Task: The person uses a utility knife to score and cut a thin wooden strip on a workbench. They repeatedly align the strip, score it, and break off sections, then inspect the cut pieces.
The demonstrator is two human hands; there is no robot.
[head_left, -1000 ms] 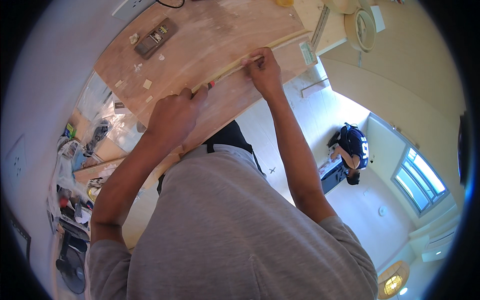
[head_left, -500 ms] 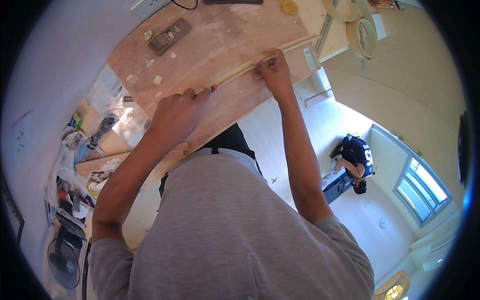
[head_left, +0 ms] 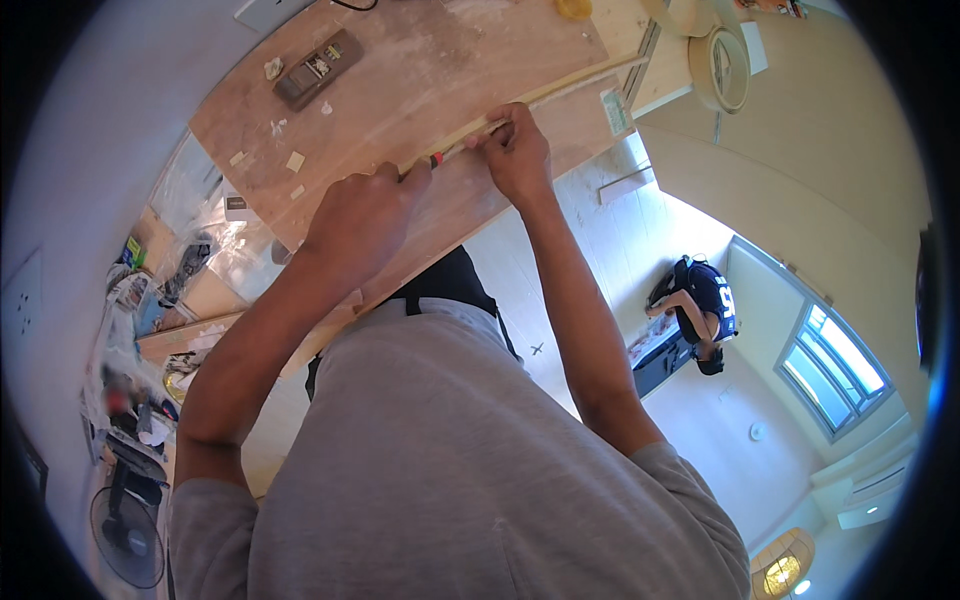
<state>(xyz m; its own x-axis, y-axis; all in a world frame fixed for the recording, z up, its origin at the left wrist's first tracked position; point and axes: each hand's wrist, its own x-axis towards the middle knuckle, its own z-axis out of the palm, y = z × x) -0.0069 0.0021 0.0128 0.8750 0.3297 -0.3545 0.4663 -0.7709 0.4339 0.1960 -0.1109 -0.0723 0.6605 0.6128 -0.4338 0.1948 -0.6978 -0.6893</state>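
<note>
My left hand [head_left: 365,215] is closed round a small tool with a red part [head_left: 437,159] showing beyond its fingers, lying along a narrow pale wooden strip [head_left: 565,86] on the wooden workbench board [head_left: 390,70]. Just right of it, my right hand [head_left: 515,160] has its fingers curled and pinched on the strip close to the tool's tip; whatever sits under those fingertips is partly hidden. A dark wooden hand plane [head_left: 315,70] rests on the board at upper left, with small pale scraps [head_left: 295,160] around it.
Coiled pale banding [head_left: 718,70] hangs at upper right. Tools and plastic sheeting [head_left: 150,290] clutter the left, above a black fan [head_left: 128,535]. Another person [head_left: 700,305] in dark top bends over a dark item by the window [head_left: 830,365]. A yellow container [head_left: 572,8] sits at the top.
My left hand and the tool have advanced a little to the right along the strip, and my right hand has shifted left, so the two hands are closer together.
</note>
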